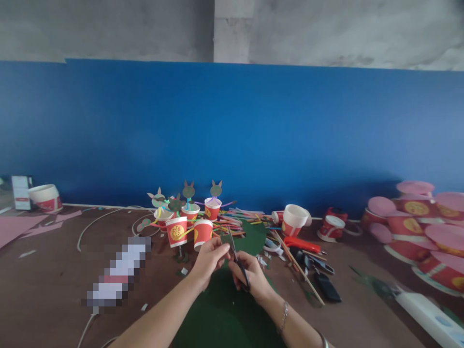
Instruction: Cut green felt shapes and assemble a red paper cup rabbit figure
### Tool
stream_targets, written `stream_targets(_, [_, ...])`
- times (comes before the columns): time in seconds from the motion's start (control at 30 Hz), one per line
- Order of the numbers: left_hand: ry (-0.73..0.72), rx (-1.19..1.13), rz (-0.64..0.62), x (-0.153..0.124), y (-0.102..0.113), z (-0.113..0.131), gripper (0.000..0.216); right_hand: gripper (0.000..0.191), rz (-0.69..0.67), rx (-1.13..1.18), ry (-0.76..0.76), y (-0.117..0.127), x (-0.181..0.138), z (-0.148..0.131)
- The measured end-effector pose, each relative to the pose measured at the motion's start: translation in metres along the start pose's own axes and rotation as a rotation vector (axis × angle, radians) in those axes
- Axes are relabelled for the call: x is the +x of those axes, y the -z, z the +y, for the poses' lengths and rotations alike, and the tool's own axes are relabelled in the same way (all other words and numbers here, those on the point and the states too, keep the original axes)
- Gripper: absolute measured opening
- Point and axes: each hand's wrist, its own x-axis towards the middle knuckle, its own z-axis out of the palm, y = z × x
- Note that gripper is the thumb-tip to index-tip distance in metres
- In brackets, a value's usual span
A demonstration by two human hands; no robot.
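Note:
My left hand [209,258] pinches a small dark green paper piece [227,239] just above the table. My right hand [250,273] is closed round the handles of black scissors [237,258], whose blades point up at that piece. A large dark green sheet [224,314] lies under both forearms. Just beyond the hands stand several red paper cups [177,230] with green animal-shaped heads and coloured straw arms.
Loose coloured straws [235,218] and a tipped white-and-red cup [293,220] lie behind the hands. A red-handled cutter [300,244] and black tools are to the right. Red cups with pink lids [416,215] pile at far right. A white glue gun [427,314] lies near right.

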Motion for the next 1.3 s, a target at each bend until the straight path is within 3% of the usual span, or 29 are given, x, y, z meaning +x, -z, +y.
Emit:
stream_targets(0.2, [0.059,-0.022,-0.089,0.001,0.005,0.002,0.023,0.036,-0.016,0.002,0.002,0.000,-0.001,-0.001])
stream_targets(0.93, [0.039,-0.090,-0.048,0.004,0.008,-0.001,0.025,0.033,0.010,-0.018,0.003,-0.001,0.000,0.000])
stream_targets(1.3, [0.062,-0.078,-0.097,0.005,0.012,-0.002,0.024,0.034,-0.007,-0.007,-0.037,-0.001,-0.002,-0.002])
